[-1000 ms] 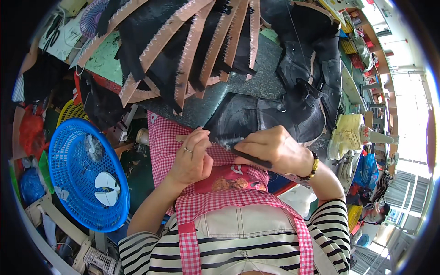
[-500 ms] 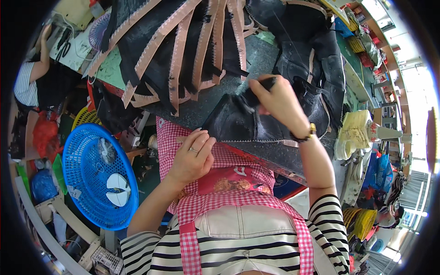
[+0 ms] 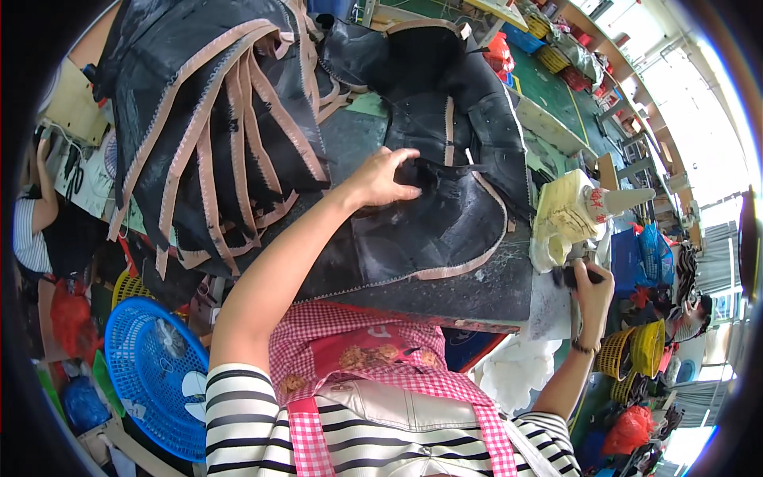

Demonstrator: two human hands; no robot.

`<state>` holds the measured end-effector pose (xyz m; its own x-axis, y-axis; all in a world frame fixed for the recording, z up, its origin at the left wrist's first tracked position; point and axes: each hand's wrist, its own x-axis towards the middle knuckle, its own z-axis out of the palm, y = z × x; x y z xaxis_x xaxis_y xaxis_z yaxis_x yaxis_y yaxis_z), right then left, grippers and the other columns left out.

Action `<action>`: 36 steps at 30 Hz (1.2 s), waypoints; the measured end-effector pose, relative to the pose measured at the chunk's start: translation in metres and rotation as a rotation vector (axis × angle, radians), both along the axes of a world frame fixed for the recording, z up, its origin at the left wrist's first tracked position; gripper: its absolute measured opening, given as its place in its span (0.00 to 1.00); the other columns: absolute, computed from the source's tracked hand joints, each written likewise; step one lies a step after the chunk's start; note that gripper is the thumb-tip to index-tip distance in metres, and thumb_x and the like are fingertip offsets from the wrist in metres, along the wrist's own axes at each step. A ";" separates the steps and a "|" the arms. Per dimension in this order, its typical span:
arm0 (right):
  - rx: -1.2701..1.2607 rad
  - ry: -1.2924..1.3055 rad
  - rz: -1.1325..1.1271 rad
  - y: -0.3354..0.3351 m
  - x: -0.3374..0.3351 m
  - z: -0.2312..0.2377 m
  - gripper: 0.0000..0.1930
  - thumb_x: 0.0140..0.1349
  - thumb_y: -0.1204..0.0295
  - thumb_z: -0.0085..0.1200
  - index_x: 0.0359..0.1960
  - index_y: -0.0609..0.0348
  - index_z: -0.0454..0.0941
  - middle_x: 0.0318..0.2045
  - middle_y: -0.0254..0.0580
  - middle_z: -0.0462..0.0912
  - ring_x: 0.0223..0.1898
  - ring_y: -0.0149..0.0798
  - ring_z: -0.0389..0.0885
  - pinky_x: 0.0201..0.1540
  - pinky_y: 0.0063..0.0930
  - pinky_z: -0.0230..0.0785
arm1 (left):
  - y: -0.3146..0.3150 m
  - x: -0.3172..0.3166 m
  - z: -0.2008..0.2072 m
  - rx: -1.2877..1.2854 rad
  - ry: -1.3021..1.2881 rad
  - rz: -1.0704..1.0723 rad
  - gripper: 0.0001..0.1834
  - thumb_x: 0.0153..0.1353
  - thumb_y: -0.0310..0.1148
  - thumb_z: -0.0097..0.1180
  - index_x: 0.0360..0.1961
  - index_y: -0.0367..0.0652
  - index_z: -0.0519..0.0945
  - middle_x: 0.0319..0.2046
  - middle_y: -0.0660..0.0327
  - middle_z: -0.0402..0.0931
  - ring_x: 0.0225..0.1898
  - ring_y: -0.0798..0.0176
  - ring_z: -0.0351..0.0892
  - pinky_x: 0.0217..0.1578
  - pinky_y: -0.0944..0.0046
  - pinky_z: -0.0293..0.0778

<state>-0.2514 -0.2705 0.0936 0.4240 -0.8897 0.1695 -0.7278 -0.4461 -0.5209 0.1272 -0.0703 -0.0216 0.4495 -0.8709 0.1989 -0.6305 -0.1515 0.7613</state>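
A black leather-like piece [image 3: 397, 242] with a zigzag-stitched edge and tan strips lies on the dark work board. My left hand [image 3: 383, 180] reaches over it, thumb and fingers apart at the piece's upper edge; nothing is plainly gripped. Off the board's right side, my right hand [image 3: 594, 296] is closed around a small dark brush-like block [image 3: 574, 277], whose exact kind I cannot make out. That hand is just below a stained, pale yellow container [image 3: 564, 216] with a cone-shaped spout pointing right.
Black pieces with tan stitched strips [image 3: 211, 143] are heaped at the left of the board [image 3: 497, 298]. More black pieces [image 3: 497, 127] lie at the far right. A blue basket [image 3: 147, 381] stands at lower left. Another person's arm [image 3: 46, 179] shows at far left.
My right hand has moved from the black piece to beside the yellow container, carrying the dark block. My left hand has gone from the piece's near edge to its upper edge. The view has shifted right.
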 end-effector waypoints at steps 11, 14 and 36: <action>0.244 -0.517 0.489 0.075 0.134 0.004 0.07 0.64 0.74 0.56 0.37 0.64 0.84 0.25 0.29 0.80 0.21 0.23 0.76 0.24 0.18 0.68 | 0.024 -0.035 0.046 -0.266 0.261 -0.029 0.13 0.57 0.23 0.62 0.43 0.37 0.76 0.34 0.64 0.77 0.35 0.74 0.76 0.38 0.71 0.75; -0.689 -0.333 0.346 0.020 0.094 -0.018 0.08 0.65 0.74 0.51 0.37 0.61 0.82 0.38 0.40 0.83 0.41 0.32 0.80 0.42 0.31 0.73 | 0.054 -0.054 0.097 -0.361 0.216 0.041 0.13 0.58 0.24 0.62 0.44 0.37 0.76 0.36 0.64 0.75 0.37 0.72 0.76 0.35 0.69 0.74; 0.278 -0.255 0.139 -0.016 0.026 -0.016 0.14 0.64 0.66 0.57 0.30 0.68 0.80 0.18 0.32 0.76 0.14 0.22 0.69 0.17 0.19 0.58 | 0.245 0.153 0.202 -0.508 -0.046 0.705 0.11 0.63 0.27 0.61 0.45 0.41 0.76 0.38 0.65 0.79 0.37 0.71 0.78 0.38 0.69 0.76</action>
